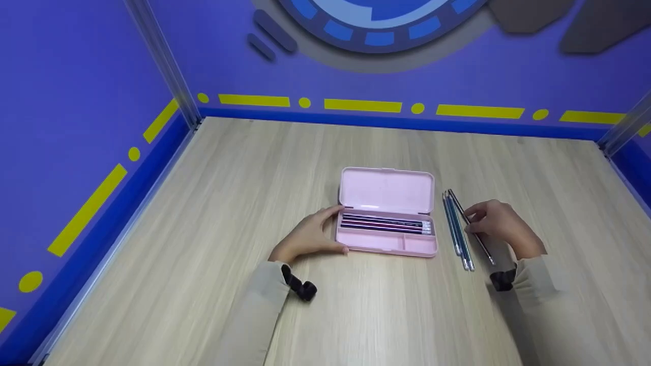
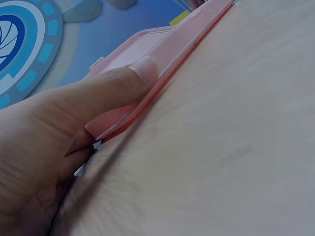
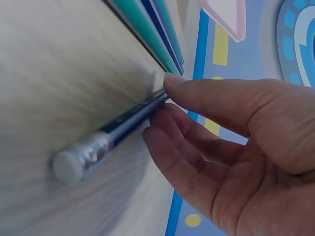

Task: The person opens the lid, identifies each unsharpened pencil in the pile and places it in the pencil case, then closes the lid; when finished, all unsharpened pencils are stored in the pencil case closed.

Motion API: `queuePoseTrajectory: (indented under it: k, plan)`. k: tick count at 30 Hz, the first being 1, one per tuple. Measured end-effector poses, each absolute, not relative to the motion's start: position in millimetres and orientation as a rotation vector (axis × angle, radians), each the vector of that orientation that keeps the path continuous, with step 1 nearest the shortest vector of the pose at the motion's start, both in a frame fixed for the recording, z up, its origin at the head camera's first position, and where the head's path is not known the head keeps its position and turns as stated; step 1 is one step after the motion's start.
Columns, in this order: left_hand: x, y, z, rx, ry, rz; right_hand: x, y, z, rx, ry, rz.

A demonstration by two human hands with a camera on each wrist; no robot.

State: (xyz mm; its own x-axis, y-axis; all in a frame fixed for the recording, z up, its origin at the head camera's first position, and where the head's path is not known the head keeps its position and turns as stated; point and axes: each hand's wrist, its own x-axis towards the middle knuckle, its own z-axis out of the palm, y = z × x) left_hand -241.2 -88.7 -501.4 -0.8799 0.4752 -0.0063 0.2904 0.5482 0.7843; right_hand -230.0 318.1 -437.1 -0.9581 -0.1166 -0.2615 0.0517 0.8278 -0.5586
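A pink pencil case (image 1: 370, 241) lies with its lid (image 1: 386, 190) raised, several dark pencils (image 1: 384, 223) side by side in its long back compartment. My left hand (image 1: 310, 235) grips the case's left end, thumb on the front edge and fingers at the back corner. In the left wrist view the thumb (image 2: 113, 87) presses the pink wall. To the right of the case, my right hand (image 1: 496, 223) pinches a dark pencil (image 1: 483, 247) between thumb and fingers. Its silver ferrule and white eraser (image 3: 69, 166) face the right wrist camera. Several blue-green pencils (image 1: 454, 223) lie just left of it.
The case's front part has two compartments split by a divider (image 1: 404, 241). A wood-grain table (image 1: 244, 168) carries everything. Blue panels (image 1: 168, 30) with yellow marks stand along its back and sides.
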Motion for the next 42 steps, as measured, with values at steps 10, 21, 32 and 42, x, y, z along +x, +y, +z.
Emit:
queuePoseTrajectory:
  k: [10, 21, 32, 42]
  plan:
    - [-241.0, -88.6, -501.4, 0.636, 2.565, 1.243, -231.2, 320.4, -437.2, -0.067, 2.694, -0.858]
    - [-240.2, -87.6, -500.2, 0.632, 2.570, 1.234, -232.7, 322.2, -431.5, -0.050, 2.756, -0.847]
    - [-240.1, -88.5, -500.5, 0.643, 2.570, 1.247, -231.4, 305.8, -412.1, -0.034, 2.837, -0.965]
    - [-240.4, -88.5, -501.1, 0.655, 2.576, 1.241, -238.3, 269.2, -401.9, -0.329, 2.860, -0.980]
